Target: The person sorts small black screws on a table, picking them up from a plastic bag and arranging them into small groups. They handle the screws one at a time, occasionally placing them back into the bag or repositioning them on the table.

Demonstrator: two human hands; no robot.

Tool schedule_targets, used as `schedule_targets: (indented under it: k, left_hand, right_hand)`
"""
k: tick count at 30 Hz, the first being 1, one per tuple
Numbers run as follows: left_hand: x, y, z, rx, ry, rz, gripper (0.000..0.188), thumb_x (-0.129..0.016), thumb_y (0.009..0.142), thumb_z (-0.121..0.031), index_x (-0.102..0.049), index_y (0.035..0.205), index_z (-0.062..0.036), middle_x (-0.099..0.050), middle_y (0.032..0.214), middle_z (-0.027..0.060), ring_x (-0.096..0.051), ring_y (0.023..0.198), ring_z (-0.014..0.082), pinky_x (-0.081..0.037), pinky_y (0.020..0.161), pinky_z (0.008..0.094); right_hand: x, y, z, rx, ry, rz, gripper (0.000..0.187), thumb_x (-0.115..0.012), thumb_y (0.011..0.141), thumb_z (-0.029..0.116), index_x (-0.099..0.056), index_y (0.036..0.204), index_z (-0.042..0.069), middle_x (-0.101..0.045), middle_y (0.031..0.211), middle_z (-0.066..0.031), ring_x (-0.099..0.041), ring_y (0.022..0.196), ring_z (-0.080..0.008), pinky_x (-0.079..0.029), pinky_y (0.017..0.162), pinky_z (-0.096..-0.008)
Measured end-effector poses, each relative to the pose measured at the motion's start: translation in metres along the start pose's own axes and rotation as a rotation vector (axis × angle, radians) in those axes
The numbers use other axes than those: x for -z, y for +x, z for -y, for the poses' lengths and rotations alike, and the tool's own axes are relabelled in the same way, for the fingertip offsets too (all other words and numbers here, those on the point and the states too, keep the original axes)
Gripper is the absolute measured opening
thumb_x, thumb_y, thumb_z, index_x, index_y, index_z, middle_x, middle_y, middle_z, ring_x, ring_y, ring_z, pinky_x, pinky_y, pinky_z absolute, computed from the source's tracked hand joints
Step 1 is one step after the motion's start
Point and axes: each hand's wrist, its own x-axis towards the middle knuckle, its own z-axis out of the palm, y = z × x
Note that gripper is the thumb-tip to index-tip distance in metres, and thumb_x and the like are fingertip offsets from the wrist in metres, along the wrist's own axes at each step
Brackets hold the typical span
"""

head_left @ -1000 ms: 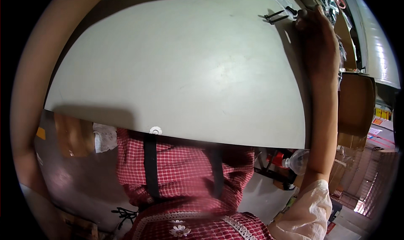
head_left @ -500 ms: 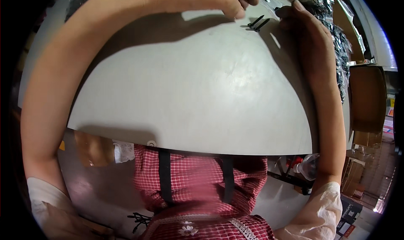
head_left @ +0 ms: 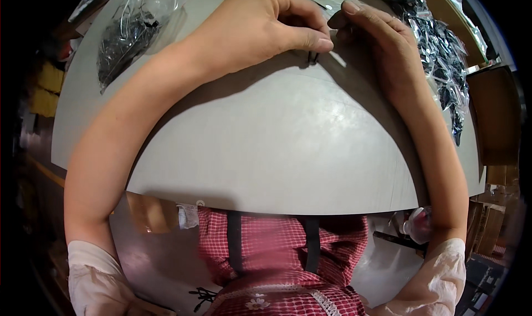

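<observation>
Over the far part of the pale table [head_left: 266,139], my left hand [head_left: 271,31] has its thumb and forefinger pressed together. What they pinch, if anything, is hidden. Just below those fingertips are two small black pieces that look like screws [head_left: 313,58], partly covered by the thumb. Whether the left hand touches them I cannot tell. My right hand [head_left: 385,42] is close by on the right, its fingers curled together and thumb against them. Anything between them is too small or hidden to make out. The two hands' fingertips are nearly together.
A clear plastic bag of black pieces [head_left: 127,42] lies at the far left. Many small clear packets with dark contents [head_left: 443,61] are heaped along the right side. Beyond them stands a cardboard box [head_left: 496,114]. A clear bottle [head_left: 418,225] shows below the table edge.
My left hand has come nearer and its fingers now partly cover the black screws. My right hand's fingertips are closer to the left hand's. The whole view has shifted, showing more on the left.
</observation>
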Motion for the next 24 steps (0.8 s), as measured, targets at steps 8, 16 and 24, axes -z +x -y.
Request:
schedule_targets:
  k: [8,16,24]
  left_hand:
    - [0.001,-0.011,0.001,0.008,0.201,0.007,0.018,-0.078,0.09,-0.016,-0.078,0.098,0.0003,-0.074,0.086,0.0065,-0.067,0.078,0.0118,-0.052,0.072,0.0274]
    - [0.019,-0.016,-0.002,0.094,0.33,-0.088,0.016,-0.074,0.094,-0.014,-0.077,0.103,-0.0008,-0.072,0.096,0.0051,-0.065,0.086,0.0118,-0.05,0.077,0.027]
    - [0.041,-0.013,-0.009,0.204,0.351,-0.014,0.01,-0.073,0.09,-0.008,-0.075,0.095,-0.0002,-0.072,0.084,0.0057,-0.065,0.075,0.0131,-0.05,0.068,0.0281]
  right_hand:
    - [-0.012,-0.014,0.016,-0.058,-0.059,-0.003,0.021,-0.073,0.098,0.023,-0.076,0.102,0.003,-0.071,0.087,-0.0008,-0.063,0.079,-0.0087,-0.049,0.073,-0.0241]
    - [-0.019,-0.039,0.029,0.095,-0.455,0.103,0.023,-0.067,0.101,0.019,-0.073,0.101,-0.003,-0.071,0.094,-0.0078,-0.064,0.095,-0.0164,-0.047,0.086,-0.0286]
    - [-0.028,-0.042,0.031,0.528,-0.943,0.325,0.03,-0.074,0.079,0.004,-0.075,0.109,-0.001,-0.069,0.103,-0.0158,-0.065,0.096,-0.0357,-0.055,0.089,-0.0457]
